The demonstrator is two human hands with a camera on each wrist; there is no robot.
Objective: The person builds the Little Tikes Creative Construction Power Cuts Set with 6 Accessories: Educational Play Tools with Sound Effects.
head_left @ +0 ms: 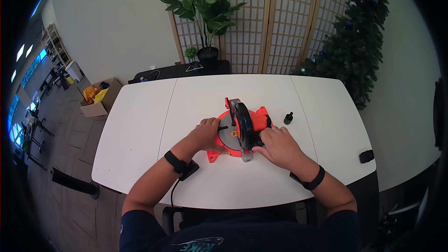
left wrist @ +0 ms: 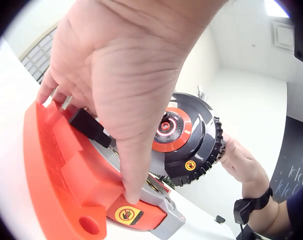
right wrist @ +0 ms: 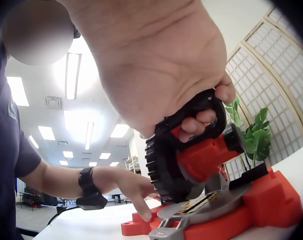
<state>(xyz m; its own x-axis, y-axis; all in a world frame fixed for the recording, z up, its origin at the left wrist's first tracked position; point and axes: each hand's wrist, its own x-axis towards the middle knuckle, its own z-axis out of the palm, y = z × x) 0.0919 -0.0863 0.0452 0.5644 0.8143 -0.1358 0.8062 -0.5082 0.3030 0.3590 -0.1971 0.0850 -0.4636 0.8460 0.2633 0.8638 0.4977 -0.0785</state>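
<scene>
A red, black and grey toy miter saw [head_left: 234, 133] stands on the white table between both hands. My right hand [head_left: 281, 147] grips its black handle [right wrist: 217, 107], fingers wrapped through the loop. At the saw's left side, my left hand [head_left: 204, 134] holds the red base [left wrist: 46, 175]. The left thumb [left wrist: 134, 175] lies near the yellow hand-warning sticker [left wrist: 125, 215], and the left fingertips touch the far red edge. The black blade guard [left wrist: 196, 145] is lowered over the grey round turntable [right wrist: 206, 205]. The blade is largely hidden by the guard.
A small black bottle-shaped piece [head_left: 289, 118] stands on the white table [head_left: 135, 135] right of the saw. Near the right edge lies a black block [head_left: 367, 156]. Beyond the table are a potted plant [head_left: 208, 56], a lattice screen [head_left: 247, 28] and a decorated tree [head_left: 350, 51].
</scene>
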